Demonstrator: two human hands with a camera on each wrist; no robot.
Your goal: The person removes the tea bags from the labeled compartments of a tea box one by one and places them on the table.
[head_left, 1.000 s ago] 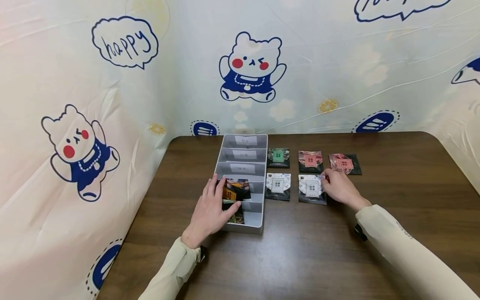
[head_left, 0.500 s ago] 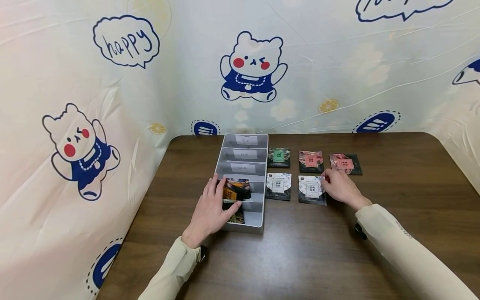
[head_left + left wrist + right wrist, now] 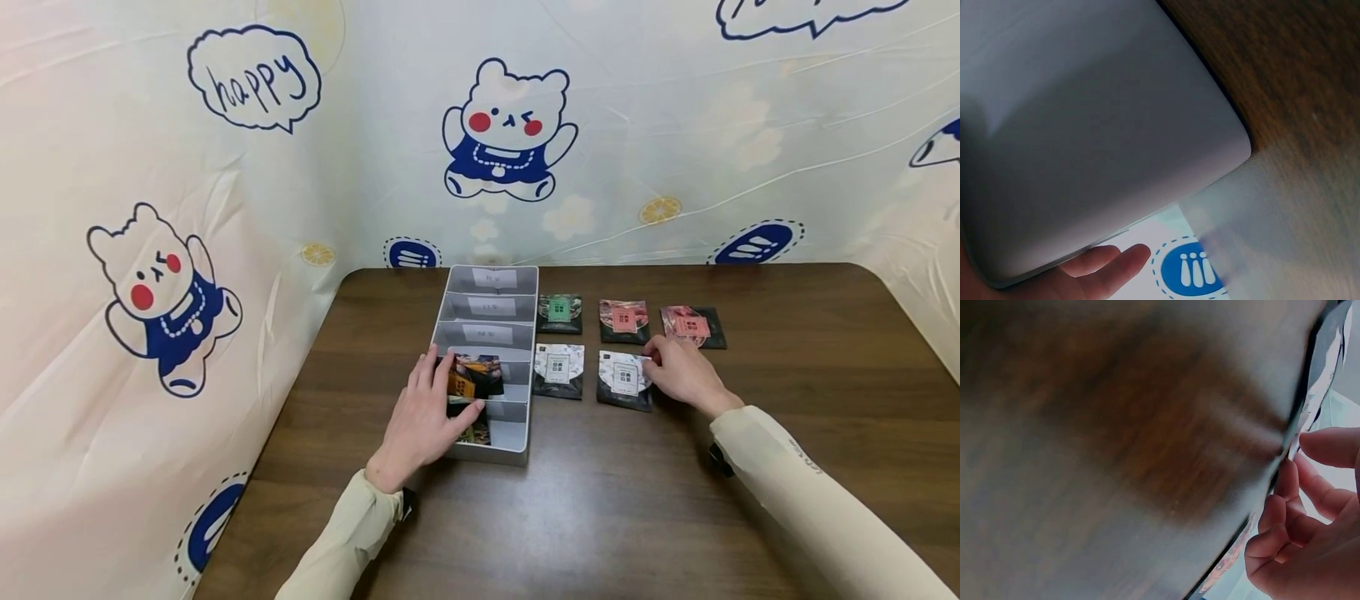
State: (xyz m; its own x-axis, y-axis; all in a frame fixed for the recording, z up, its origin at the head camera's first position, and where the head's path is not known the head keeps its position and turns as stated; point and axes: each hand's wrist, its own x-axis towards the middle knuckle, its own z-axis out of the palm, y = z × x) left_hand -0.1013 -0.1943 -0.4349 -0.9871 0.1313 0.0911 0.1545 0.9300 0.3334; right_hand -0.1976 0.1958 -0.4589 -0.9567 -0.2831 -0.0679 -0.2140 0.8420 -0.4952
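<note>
My right hand pinches the right edge of a white-and-black tea sachet lying on the table. In the right wrist view, thumb and fingers meet at the edge of that sachet. On the left, my left hand rests over the near left side of a grey compartment box, fingers fairly straight and thumb over the inside. The left wrist view has the box wall close up, with fingers beyond its edge. Dark, orange-patterned sachets sit in the box's near compartments, partly hidden by my left hand.
Beside the box lie a green sachet and another white one. Two pink sachets lie farther right, one just beyond my right hand. Paper labels mark the far compartments. A printed curtain hangs behind the table.
Both hands keep their places on the box and the white sachet. The pinched sachet's right side looks very slightly turned; the whole view has shifted a little.
</note>
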